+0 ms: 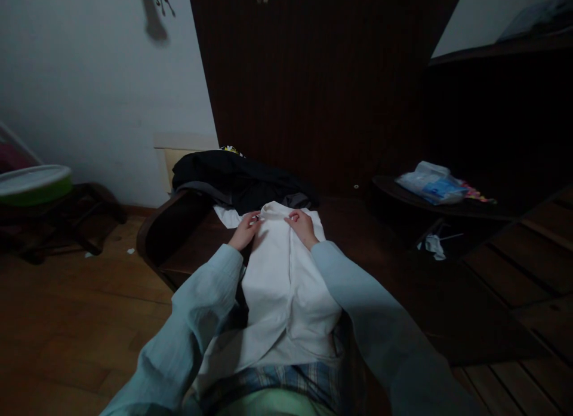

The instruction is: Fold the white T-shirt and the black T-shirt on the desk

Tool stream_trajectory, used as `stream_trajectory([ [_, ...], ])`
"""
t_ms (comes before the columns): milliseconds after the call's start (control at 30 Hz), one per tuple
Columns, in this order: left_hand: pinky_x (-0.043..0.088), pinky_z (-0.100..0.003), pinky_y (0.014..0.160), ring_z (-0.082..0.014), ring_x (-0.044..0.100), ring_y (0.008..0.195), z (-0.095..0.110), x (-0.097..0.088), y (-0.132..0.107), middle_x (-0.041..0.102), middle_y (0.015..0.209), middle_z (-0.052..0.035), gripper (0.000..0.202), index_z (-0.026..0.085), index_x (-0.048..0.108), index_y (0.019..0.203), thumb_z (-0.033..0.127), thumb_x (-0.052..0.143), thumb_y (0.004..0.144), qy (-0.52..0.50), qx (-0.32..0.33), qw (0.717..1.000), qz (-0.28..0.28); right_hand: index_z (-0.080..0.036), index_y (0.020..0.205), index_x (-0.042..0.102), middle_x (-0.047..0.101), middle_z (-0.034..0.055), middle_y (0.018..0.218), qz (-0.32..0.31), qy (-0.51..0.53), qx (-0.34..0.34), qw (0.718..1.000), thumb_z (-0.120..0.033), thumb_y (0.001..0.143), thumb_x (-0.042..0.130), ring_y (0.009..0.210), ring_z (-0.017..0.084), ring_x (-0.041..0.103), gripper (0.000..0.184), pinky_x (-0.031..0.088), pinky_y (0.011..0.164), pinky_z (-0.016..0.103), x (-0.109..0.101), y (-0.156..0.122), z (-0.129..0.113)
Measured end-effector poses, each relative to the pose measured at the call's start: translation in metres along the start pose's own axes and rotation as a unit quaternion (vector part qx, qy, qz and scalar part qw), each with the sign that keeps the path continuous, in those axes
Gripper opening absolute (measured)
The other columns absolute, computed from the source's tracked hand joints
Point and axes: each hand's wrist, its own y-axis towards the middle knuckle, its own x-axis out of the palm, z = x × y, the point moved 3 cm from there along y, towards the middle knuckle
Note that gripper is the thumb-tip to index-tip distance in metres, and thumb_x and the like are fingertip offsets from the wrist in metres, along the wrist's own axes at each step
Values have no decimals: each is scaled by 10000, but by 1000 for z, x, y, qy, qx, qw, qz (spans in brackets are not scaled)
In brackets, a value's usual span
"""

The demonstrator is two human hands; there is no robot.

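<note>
A white garment, apparently a shirt [273,267], is spread lengthwise in front of me, its collar-like band at the far end and its near end over my lap. At the left of that band, my left hand [245,230] pinches the edge of the cloth between thumb and fingers. Opposite it, my right hand [303,226] grips the same band on its right side. A crease or seam runs down the middle of the cloth. Dark clothing [242,174] lies heaped just beyond my hands, with a bit of white cloth [228,217] poking out at its left.
Beneath the garment is a dark wooden bench [179,231] with a curved left arm. To the right, a dark shelf [389,192] bears a clear and blue plastic package [436,186]. A green-sided round container [40,189] with a pale lid rests on a stand at left.
</note>
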Motion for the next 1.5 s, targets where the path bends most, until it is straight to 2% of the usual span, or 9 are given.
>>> stream_trajectory([
  [67, 406, -372, 879, -204, 561, 929, -15, -13, 11, 609, 1007, -87, 342, 149, 592, 940, 362, 607, 672, -44, -59, 997, 39, -200, 663, 531, 486, -52, 564, 2, -15, 2, 1000, -274, 637, 610, 575, 122, 490, 112, 378, 583, 225, -1, -1, -2],
  [133, 406, -360, 866, -197, 572, 870, -24, -17, 20, 637, 888, -66, 296, 142, 613, 834, 348, 645, 624, -72, -81, 994, 34, -202, 669, 526, 497, -41, 594, 13, -43, 2, 999, -298, 660, 604, 593, 126, 495, 124, 375, 585, 229, -2, -3, -4],
  [267, 410, -310, 830, -185, 569, 835, -28, -8, 32, 656, 813, -43, 262, 152, 635, 740, 348, 688, 575, -93, -80, 992, 15, -205, 641, 522, 546, 5, 741, 32, -124, -19, 992, -378, 700, 584, 696, 145, 515, 192, 370, 607, 246, -3, -7, -6],
  [367, 425, -276, 748, -171, 566, 759, -28, 1, 40, 657, 740, -33, 268, 148, 640, 682, 374, 703, 554, -109, -86, 990, 1, -204, 604, 529, 548, 26, 799, -3, -169, -40, 985, -413, 711, 571, 742, 159, 518, 238, 369, 615, 257, 1, -10, -7],
  [567, 397, -227, 568, -119, 513, 583, -27, 14, 49, 598, 582, -5, 363, 127, 618, 641, 484, 656, 582, -143, -104, 984, 12, -190, 592, 559, 542, 22, 764, -44, -148, -55, 987, -321, 722, 573, 733, 147, 512, 185, 373, 645, 247, 4, -6, -4],
  [733, 357, -214, 515, -103, 484, 542, -27, 15, 49, 565, 535, 9, 353, 123, 615, 626, 457, 695, 543, -161, -107, 981, 32, -184, 584, 529, 509, -6, 695, -42, -70, -53, 995, -274, 697, 593, 664, 125, 485, 158, 374, 648, 235, 0, -1, -2],
  [967, 372, -199, 515, -84, 482, 540, -24, 12, 45, 567, 559, 21, 371, 130, 601, 627, 467, 709, 515, -185, -92, 974, 89, -192, 604, 485, 496, 0, 717, 14, 0, -64, 998, -282, 730, 526, 663, 126, 474, 160, 387, 651, 232, -5, -2, -6],
  [1233, 382, -198, 538, -82, 486, 541, -23, 18, 51, 545, 561, 35, 337, 143, 546, 628, 369, 744, 475, -197, -95, 965, 144, -186, 614, 564, 526, -34, 565, -16, 0, 47, 999, -313, 674, 572, 580, 124, 488, 141, 363, 577, 222, 2, 0, 7],
  [1500, 378, -185, 534, -91, 507, 577, -18, 18, 53, 554, 577, 38, 234, 145, 585, 673, 348, 665, 589, -188, -85, 963, 172, -186, 657, 548, 463, -55, 524, 4, 23, 7, 1000, -278, 688, 538, 553, 112, 457, 97, 349, 558, 210, 0, 2, 3],
])
